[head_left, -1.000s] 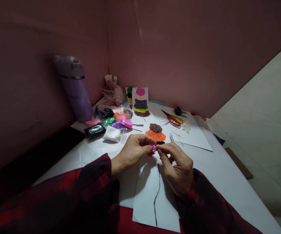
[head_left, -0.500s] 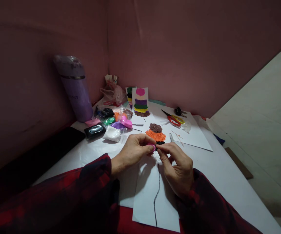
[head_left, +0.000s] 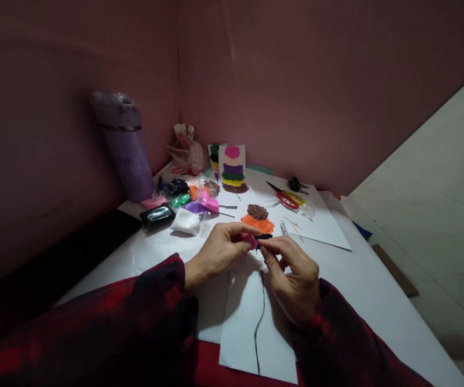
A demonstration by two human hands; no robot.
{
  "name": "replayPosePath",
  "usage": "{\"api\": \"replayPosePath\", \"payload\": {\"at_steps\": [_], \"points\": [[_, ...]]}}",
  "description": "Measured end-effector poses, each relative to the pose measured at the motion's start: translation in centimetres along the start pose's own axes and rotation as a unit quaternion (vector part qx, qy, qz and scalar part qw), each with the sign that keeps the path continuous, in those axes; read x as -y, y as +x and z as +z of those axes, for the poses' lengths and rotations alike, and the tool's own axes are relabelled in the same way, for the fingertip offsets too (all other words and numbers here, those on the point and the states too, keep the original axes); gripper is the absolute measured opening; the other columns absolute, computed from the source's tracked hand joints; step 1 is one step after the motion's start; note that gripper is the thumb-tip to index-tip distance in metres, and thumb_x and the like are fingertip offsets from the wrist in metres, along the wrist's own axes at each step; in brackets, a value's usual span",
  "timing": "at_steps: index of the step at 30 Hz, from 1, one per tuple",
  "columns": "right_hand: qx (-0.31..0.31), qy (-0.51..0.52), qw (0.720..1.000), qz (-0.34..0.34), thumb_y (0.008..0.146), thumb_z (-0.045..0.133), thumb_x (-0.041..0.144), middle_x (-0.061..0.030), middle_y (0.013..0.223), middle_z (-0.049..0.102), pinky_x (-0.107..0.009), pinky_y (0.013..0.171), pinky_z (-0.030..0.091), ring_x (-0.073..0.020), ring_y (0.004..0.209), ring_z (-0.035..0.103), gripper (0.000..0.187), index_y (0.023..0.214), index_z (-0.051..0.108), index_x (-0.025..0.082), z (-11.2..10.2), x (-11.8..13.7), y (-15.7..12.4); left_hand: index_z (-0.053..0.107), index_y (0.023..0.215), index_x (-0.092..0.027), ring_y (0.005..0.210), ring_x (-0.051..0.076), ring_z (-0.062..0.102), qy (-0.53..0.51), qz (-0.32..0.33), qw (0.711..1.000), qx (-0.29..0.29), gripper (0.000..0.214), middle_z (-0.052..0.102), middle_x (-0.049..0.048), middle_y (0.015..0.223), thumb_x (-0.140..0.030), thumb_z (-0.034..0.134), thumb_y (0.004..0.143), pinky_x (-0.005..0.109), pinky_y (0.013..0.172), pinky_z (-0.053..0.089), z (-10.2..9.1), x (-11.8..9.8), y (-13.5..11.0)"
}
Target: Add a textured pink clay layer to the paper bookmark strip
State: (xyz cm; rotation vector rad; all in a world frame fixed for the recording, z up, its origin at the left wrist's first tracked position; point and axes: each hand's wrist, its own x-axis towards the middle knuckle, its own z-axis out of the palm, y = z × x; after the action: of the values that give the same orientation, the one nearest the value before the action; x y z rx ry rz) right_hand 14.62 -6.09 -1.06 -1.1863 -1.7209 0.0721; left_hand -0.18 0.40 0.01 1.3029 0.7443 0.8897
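Note:
My left hand (head_left: 222, 251) is closed on a small piece of pink clay (head_left: 250, 241) held between thumb and fingers. Close beside it, my right hand (head_left: 290, 269) has thumb and index finger pinched together at the pink piece's edge; what is in that pinch is too small to make out. Under my hands lies a white sheet of paper (head_left: 240, 338) with a wavy dark line drawn on it. Brown clay (head_left: 258, 212), ridged orange clay (head_left: 257, 224) and black clay (head_left: 265, 236) are stacked in bands on the sheet, beyond my fingers.
Bagged clay (head_left: 157, 216) in several colours lies at the left, before a purple bottle (head_left: 125, 150). A card (head_left: 232, 167) with coloured bands leans at the back. Scissors (head_left: 288, 199), toothpicks (head_left: 296, 231) and another white sheet (head_left: 328, 231) are on the right.
My left fingers have loosened and lifted slightly, so more of the pink clay shows and it looks flatter. My right hand has barely moved.

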Motion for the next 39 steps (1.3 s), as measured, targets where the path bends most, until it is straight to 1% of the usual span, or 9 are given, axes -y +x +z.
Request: {"api": "replayPosePath", "payload": {"at_steps": [3,7,10,12,14,18,22,32,39], "points": [[0.0,0.0,1.0,0.0,0.091,0.057,0.016,-0.0033,0.084,0.067,-0.027,0.063,0.052,-0.0153,0.075,0.063,0.012,0.093,0.067,0.021,-0.02,0.02,-0.02,0.064,0.093,-0.012,0.069,0.013,0.058,-0.013,-0.011,1.0,-0.005,0.025,0.063,0.0005,0.076,-0.013,0.07,0.069,0.026,0.065,0.043,-0.02,0.1,-0.03],[0.0,0.0,1.0,0.001,0.09,0.057,0.015,-0.0033,0.083,0.066,-0.027,0.065,0.051,-0.0149,0.074,0.063,0.012,0.091,0.067,0.02,-0.01,-0.07,-0.06,0.063,0.082,-0.01,0.066,0.013,0.059,-0.007,-0.033,0.999,0.002,0.012,0.063,0.0018,0.07,-0.011,0.067,0.07,0.028,0.066,0.046,0.13,0.05,-0.09],[0.002,0.002,1.0,-0.002,0.09,0.057,0.014,-0.0032,0.083,0.066,-0.026,0.065,0.051,-0.0147,0.075,0.063,0.012,0.092,0.067,0.02,-0.04,-0.14,-0.06,0.065,0.088,-0.009,0.064,0.013,0.061,-0.03,-0.047,0.998,0.017,0.017,0.064,0.0014,0.067,-0.01,0.065,0.072,0.03,0.069,0.047,0.28,-0.09,-0.09],[0.005,0.006,1.0,-0.004,0.09,0.057,0.013,-0.0028,0.084,0.066,-0.026,0.066,0.051,-0.0145,0.076,0.063,0.014,0.094,0.068,0.021,-0.06,-0.14,-0.05,0.066,0.093,-0.009,0.063,0.012,0.06,-0.05,-0.048,0.998,0.012,0.022,0.064,0.0006,0.068,-0.01,0.067,0.07,0.028,0.068,0.047,0.33,-0.11,-0.07],[0.008,0.01,1.0,-0.006,0.09,0.058,0.013,-0.0023,0.085,0.066,-0.026,0.067,0.051,-0.0143,0.076,0.063,0.016,0.097,0.068,0.022,-0.07,-0.11,-0.04,0.065,0.092,-0.01,0.061,0.011,0.059,-0.062,-0.043,0.997,0.007,0.023,0.064,-0.0001,0.07,-0.012,0.069,0.069,0.027,0.065,0.046,0.33,-0.02,-0.05],[0.007,0.009,1.0,-0.004,0.09,0.057,0.013,-0.0023,0.084,0.066,-0.027,0.066,0.051,-0.0142,0.075,0.062,0.015,0.096,0.068,0.021,-0.04,-0.08,-0.06,0.065,0.086,-0.009,0.061,0.01,0.056,-0.045,-0.032,0.998,0.007,0.021,0.062,-0.0003,0.069,-0.019,0.073,0.069,0.026,0.063,0.043,0.2,0.26,-0.01],[0.003,0.007,1.0,-0.006,0.09,0.057,0.013,-0.0024,0.082,0.065,-0.027,0.066,0.051,-0.014,0.074,0.062,0.013,0.094,0.068,0.02,-0.02,-0.1,-0.04,0.067,0.087,-0.009,0.06,0.01,0.055,-0.041,-0.028,0.999,0.015,0.022,0.063,-0.0002,0.067,-0.021,0.073,0.069,0.026,0.062,0.043,0.1,0.35,0.02],[-0.006,0.004,1.0,0.002,0.091,0.055,0.016,-0.0035,0.083,0.067,-0.028,0.065,0.052,-0.0155,0.074,0.063,0.014,0.094,0.068,0.021,0.02,-0.1,-0.1,0.068,0.082,-0.009,0.057,0.01,0.057,-0.048,-0.024,0.999,0.007,0.011,0.064,0.0004,0.063,-0.01,0.068,0.071,0.025,0.06,0.045,0.19,-0.05,-0.06],[0.0,0.001,1.0,-0.003,0.091,0.056,0.015,-0.0032,0.084,0.067,-0.027,0.065,0.052,-0.015,0.075,0.064,0.013,0.093,0.068,0.021,-0.03,0.01,-0.05,0.07,0.075,-0.01,0.055,0.009,0.055,-0.055,-0.02,0.998,-0.003,0.015,0.063,-0.0012,0.059,0.0,0.062,0.067,0.023,0.059,0.043,0.32,-0.18,0.1]]}}
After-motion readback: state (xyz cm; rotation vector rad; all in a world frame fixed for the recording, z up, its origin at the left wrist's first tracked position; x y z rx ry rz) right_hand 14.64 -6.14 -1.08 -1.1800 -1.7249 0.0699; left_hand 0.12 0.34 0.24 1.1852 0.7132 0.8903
